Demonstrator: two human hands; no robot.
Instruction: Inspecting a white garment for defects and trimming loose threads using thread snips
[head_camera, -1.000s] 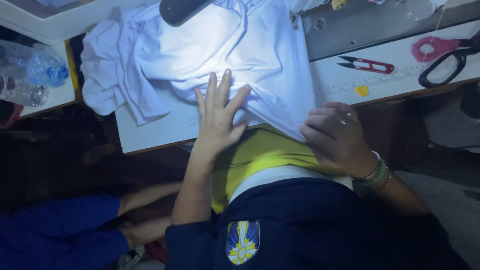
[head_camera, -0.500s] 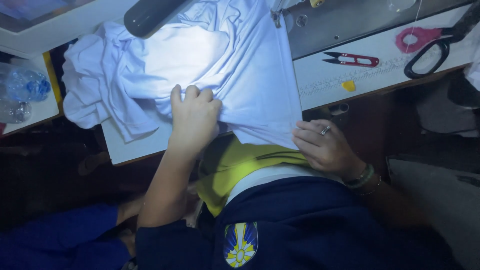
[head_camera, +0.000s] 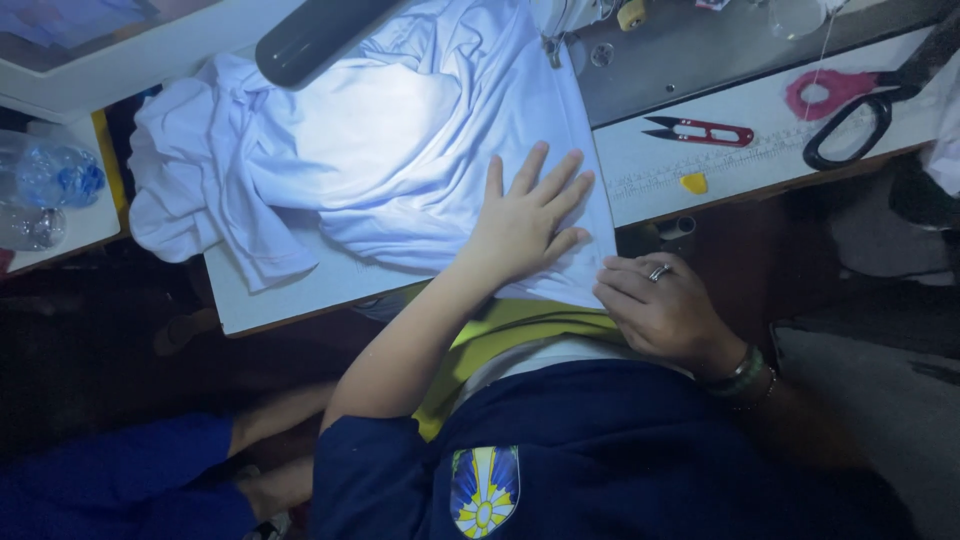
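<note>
White cloth (head_camera: 400, 150) lies under my left hand (head_camera: 525, 225), spread wide and flat; my right hand (head_camera: 660, 310) pinches its near edge beside it.

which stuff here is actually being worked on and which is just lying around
In hand: white fabric, pressed flat by the left hand and gripped at its near edge by the right hand.

Lying about: red thread snips, black-handled scissors, yellow chalk piece, plastic bottle.
</note>
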